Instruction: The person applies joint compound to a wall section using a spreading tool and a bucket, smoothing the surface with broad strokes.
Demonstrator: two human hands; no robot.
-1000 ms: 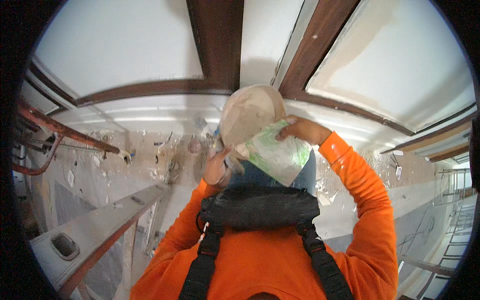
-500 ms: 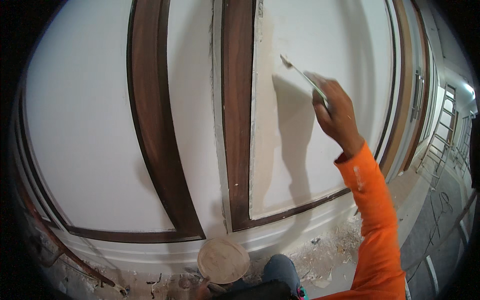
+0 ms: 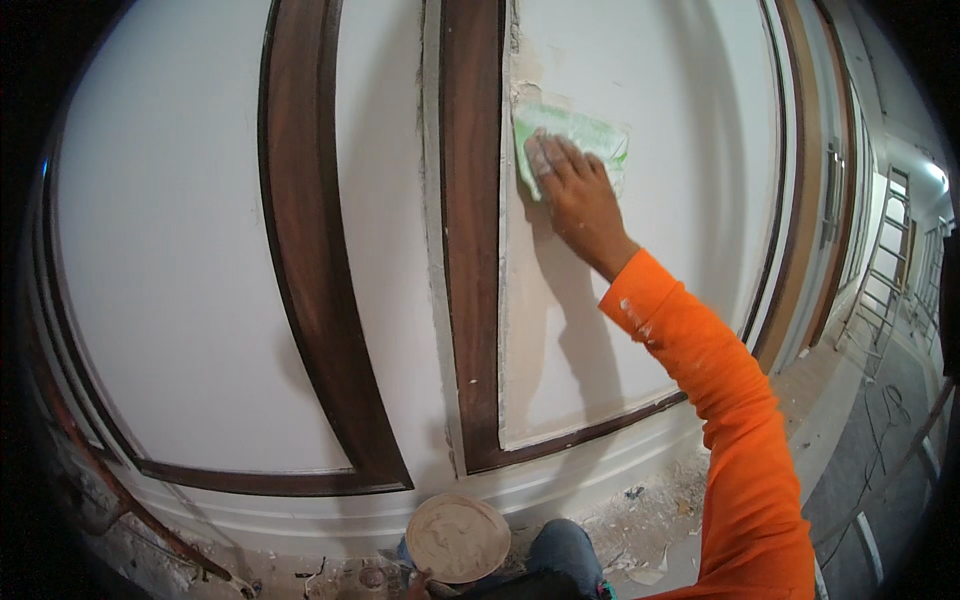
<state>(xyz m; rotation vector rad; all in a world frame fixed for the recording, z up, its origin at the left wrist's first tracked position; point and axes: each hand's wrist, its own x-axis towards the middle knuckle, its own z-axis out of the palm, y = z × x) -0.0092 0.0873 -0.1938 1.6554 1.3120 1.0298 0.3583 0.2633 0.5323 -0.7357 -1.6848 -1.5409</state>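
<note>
My right hand [image 3: 575, 190], in an orange sleeve, grips a pale green putty spreader [image 3: 585, 130] smeared with white. Its blade lies against the white wall panel [image 3: 660, 260], close beside the dark brown wooden trim [image 3: 475, 250]. A beige band of filler [image 3: 528, 300] runs down the panel along that trim. Low in the view, my left hand [image 3: 418, 584] shows only in part at the near left rim of a round container of beige putty [image 3: 458, 538]. Its fingertips hold that rim; the rest of the hand is hidden.
Another brown trim strip [image 3: 310, 240] frames the left panel. Scraps and dust [image 3: 640, 530] lie on the floor along the skirting. A rod [image 3: 150, 520] slants at lower left. At far right stand a ladder [image 3: 880, 270] and loose cables [image 3: 880, 420].
My right hand has moved left with the spreader, which turned from edge-on to broad side against the panel beside the trim. The putty container has shifted slightly right and down.
</note>
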